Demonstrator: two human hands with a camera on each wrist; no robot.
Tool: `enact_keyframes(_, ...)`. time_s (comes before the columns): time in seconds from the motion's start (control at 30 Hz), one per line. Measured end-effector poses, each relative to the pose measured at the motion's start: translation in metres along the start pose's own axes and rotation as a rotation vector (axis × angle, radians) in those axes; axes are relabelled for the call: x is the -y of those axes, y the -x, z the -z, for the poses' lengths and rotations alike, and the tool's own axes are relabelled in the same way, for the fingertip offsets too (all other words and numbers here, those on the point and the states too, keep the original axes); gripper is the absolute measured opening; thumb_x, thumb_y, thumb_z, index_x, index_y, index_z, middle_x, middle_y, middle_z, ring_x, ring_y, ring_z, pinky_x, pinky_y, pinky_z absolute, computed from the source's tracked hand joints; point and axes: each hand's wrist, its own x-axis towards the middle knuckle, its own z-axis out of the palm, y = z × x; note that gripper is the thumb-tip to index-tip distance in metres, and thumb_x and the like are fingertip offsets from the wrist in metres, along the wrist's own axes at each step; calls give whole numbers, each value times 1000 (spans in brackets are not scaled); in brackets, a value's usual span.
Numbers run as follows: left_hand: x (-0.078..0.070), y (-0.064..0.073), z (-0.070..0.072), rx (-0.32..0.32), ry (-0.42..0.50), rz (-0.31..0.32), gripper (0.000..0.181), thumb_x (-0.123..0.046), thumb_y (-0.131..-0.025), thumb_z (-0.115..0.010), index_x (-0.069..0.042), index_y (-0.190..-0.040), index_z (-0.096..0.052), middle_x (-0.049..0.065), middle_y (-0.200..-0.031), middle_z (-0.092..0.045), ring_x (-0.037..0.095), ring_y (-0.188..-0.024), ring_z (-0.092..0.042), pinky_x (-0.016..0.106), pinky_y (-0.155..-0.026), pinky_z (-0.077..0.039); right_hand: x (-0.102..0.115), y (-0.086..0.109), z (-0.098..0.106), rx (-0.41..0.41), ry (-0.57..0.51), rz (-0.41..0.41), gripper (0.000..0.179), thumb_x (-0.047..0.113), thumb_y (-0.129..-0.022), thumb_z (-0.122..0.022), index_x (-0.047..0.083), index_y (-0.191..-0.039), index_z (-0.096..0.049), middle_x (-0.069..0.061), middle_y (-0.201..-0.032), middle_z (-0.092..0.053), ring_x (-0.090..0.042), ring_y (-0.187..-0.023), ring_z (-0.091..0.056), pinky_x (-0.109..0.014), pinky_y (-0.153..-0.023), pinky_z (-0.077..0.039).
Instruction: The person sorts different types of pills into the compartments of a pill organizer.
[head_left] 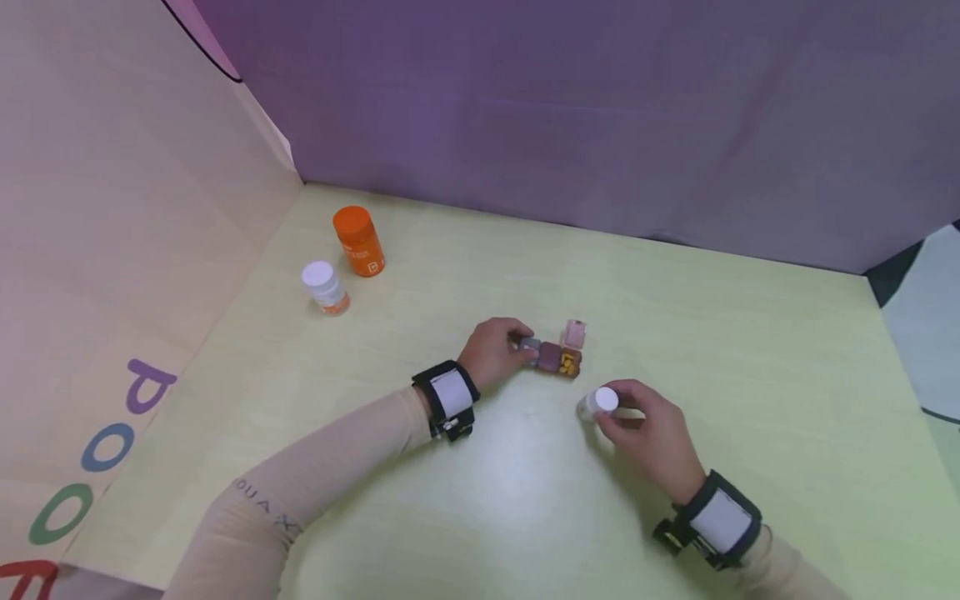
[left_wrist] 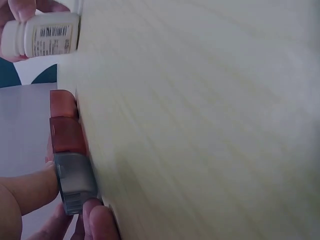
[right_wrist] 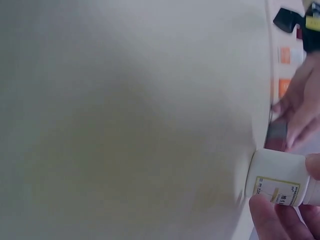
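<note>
My left hand pinches the grey end of a small pill organizer lying on the table. Its far-right compartment stands open, its pink lid tipped back and several yellow pills inside. The grey and dark red compartments have their lids down. My right hand grips a white pill bottle with a white cap, upright on the table just right of and nearer than the organizer. In the left wrist view the bottle shows a barcode label, with fingers round its cap end.
An orange bottle with an orange cap and a white bottle with an orange label stand at the back left. A purple cloth wall borders the table's back edge; a pale panel borders the left.
</note>
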Motion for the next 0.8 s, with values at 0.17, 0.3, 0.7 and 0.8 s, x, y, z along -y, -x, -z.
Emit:
enact_keyframes(0.17,0,-1,-2,1,1,1,31,-13,-91,-77,-3,-119,-70,11,-111,-72,20,-92,-65,30,-80,-53,-18,-11,25,-46,78,-29,33,3,-90,-76,-5,-118,-62,-22,-115,-68,-38,-103,-68,-28,-77,-60)
enact_keyframes(0.3,0,-1,-2,2,-1,7,31,-13,-92,-76,-2,-120,-70,11,-112,-72,20,-93,-65,30,-81,-54,-36,-23,49,-112,144,-63,34,8,-91,-76,-8,-118,-61,-27,-116,-67,-42,-102,-67,-11,-72,-52)
enact_keyframes(0.7,-3,0,-1,8,-13,27,32,-14,-93,-75,-1,-121,-69,12,-113,-72,22,-96,-65,32,-84,-54,-89,-58,110,-235,309,-201,45,17,-95,-70,-14,-125,-56,-37,-118,-64,-52,-103,-66,-8,-63,-37)
enact_keyframes(0.8,-4,0,0,7,-17,27,32,-15,-93,-75,-1,-121,-69,12,-113,-72,22,-96,-66,32,-84,-54,-101,-64,122,-254,344,-235,48,19,-96,-68,-15,-127,-56,-37,-119,-63,-50,-103,-66,-12,-63,-37)
